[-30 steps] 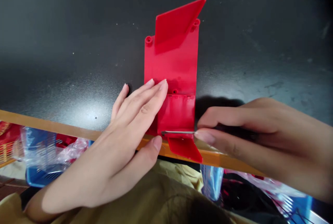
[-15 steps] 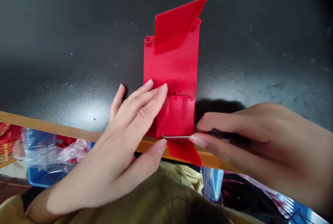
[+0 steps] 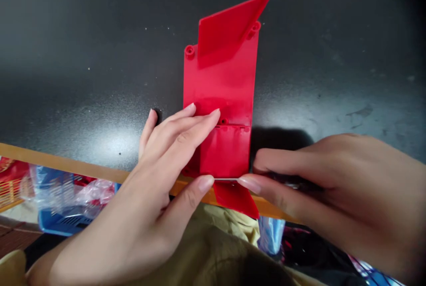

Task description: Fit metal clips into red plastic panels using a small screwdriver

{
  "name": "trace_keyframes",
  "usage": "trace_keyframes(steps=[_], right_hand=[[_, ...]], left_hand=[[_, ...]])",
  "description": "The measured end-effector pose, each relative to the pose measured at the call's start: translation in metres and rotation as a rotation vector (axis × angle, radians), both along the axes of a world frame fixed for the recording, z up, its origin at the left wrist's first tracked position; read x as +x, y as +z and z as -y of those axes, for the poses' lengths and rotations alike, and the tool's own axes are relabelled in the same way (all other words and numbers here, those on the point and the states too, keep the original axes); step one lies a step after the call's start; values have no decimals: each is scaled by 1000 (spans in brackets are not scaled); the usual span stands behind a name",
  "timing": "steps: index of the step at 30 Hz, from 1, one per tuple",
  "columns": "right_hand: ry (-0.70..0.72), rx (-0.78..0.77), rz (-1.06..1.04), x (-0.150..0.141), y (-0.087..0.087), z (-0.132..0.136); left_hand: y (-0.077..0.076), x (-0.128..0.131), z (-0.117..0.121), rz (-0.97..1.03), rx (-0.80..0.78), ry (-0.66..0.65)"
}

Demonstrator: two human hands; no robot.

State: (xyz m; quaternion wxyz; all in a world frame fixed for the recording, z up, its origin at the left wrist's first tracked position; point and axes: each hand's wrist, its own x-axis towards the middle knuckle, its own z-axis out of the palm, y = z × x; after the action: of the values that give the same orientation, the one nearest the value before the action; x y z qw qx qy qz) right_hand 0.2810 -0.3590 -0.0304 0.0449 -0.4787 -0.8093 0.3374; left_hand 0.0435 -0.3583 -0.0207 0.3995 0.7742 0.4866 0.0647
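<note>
A red plastic part with corner posts and slanted walls lies on the dark table, its near end reaching past the table's edge. My left hand rests on it with fingers stretched out and apart. The left thumb touches the left end of a thin metal rod along the edge of the square red section. My right hand is closed, its thumb pressed on the rod's right end. Something dark shows inside the right hand, too hidden to name.
The dark table ends in an orange-brown edge near my body. Below it on the left stand a blue basket and clear plastic bags. Another blue basket or bag shows lower right.
My left thumb has moved up onto the rod's left end. The rod has come slightly nearer to me and lies level along the red edge. The right hand has shifted only a little.
</note>
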Motion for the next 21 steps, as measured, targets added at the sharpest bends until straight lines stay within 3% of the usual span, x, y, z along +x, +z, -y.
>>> trace_keyframes(steps=[9, 15, 18, 21], right_hand=[[60, 80, 96, -5, 1, -3], [174, 142, 103, -4, 2, -11], [142, 150, 41, -3, -1, -10], [103, 111, -24, -3, -4, -7]], left_hand=[[3, 7, 0, 25, -12, 93], [2, 2, -1, 52, -24, 38], [3, -5, -4, 104, -42, -25], [4, -12, -11, 103, 29, 14]])
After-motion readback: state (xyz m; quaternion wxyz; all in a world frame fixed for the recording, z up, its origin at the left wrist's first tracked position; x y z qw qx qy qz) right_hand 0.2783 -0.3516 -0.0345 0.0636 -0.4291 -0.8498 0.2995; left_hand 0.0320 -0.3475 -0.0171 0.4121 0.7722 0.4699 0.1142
